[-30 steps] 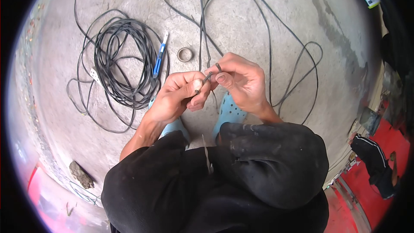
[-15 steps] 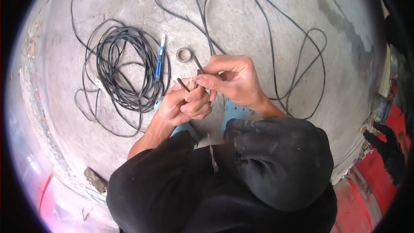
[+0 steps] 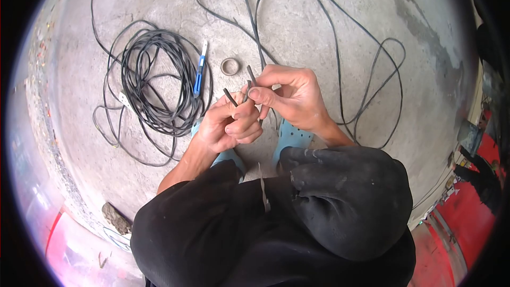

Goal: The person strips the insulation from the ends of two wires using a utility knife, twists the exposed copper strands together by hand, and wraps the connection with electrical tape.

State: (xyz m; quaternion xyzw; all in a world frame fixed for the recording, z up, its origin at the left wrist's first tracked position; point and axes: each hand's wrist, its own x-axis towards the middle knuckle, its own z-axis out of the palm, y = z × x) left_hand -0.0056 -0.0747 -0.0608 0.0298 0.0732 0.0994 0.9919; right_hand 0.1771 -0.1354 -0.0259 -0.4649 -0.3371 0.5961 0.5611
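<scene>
Black cable [image 3: 230, 97] sticks up out of my left hand [image 3: 231, 123], whose fingers are curled round it. Another short end of black cable [image 3: 251, 75] rises from the pinch of my right hand [image 3: 289, 97], thumb against forefinger. The two hands meet in front of my knees, and the cable between them is partly covered by fingers. Just beyond the hands a roll of tape [image 3: 230, 67] lies on the floor. A blue utility knife [image 3: 200, 72] rests left of it, against a coil of black cable [image 3: 159, 82].
Loose loops of black cable [image 3: 338, 64] spread over the concrete floor [image 3: 297, 26] ahead and to the right. A stone-like lump [image 3: 116, 219] lies at the lower left. My blue perforated shoes [image 3: 293, 137] are below the hands. Part of another person's dark sleeve [image 3: 481, 178] shows at right.
Both hands keep hold of the cable and have barely moved. The whole view has shifted slightly. At the right edge, the other person's arm has changed position.
</scene>
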